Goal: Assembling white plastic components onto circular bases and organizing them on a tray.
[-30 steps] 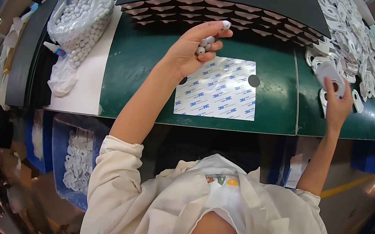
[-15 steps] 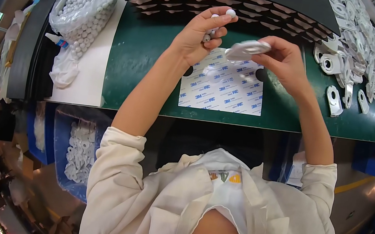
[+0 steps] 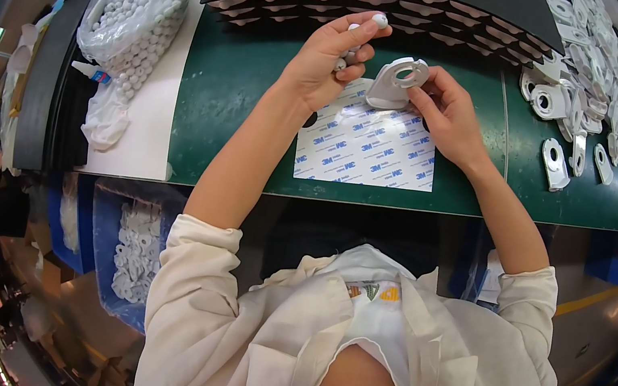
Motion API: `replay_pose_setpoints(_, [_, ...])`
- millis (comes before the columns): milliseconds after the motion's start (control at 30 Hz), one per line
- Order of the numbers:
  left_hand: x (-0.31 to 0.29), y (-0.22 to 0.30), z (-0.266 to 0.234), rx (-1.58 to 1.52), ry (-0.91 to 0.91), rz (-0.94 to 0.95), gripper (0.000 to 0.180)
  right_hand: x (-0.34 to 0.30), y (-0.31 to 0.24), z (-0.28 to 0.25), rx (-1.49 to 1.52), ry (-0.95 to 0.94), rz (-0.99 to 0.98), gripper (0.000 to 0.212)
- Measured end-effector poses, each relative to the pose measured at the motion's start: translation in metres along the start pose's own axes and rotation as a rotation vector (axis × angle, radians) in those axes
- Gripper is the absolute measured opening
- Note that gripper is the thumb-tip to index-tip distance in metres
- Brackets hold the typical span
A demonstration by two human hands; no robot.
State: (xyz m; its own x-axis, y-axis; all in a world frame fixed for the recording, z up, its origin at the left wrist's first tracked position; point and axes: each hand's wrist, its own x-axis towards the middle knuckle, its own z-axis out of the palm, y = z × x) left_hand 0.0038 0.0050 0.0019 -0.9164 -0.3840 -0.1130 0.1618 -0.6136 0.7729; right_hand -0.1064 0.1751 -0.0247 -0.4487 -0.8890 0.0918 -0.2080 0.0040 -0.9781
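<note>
My left hand [image 3: 334, 54] is closed around several small white balls and pinches one white ball [image 3: 380, 20] between thumb and fingertips. To its right, my right hand [image 3: 452, 119] grips a white plastic plate [image 3: 394, 83] with a round hole in its wider part. The plate is held tilted, its hole facing up toward me, apart from the ball. Below both hands, a white sheet [image 3: 365, 149] with blue printing lies on the green table [image 3: 232, 115]. The plate and my left hand cover parts of its far edge.
A clear bag of white balls [image 3: 134, 16] stands at left, beside a small glue bottle [image 3: 92, 72]. Black stacked trays [image 3: 382, 1] line the back. Many similar white plates [image 3: 555, 163] are heaped at right. A lined blue bin [image 3: 136, 246] of white parts sits below the table.
My right hand has turned the white plate from nearly edge-on so its hole now shows, and has shifted slightly down. My left hand has stayed almost still with the balls.
</note>
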Motion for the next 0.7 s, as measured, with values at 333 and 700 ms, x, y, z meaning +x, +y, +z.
replay_pose_setpoints(333, [-0.001,-0.003,-0.001,-0.011,-0.009,-0.015,0.027,-0.008,-0.007,0.006,-0.373,0.029,-0.227,0.012])
replay_pose_setpoints(700, [-0.005,-0.004,0.006,0.211,-0.003,-0.025,0.026,0.004,0.001,-0.012,0.727,0.094,0.029,0.024])
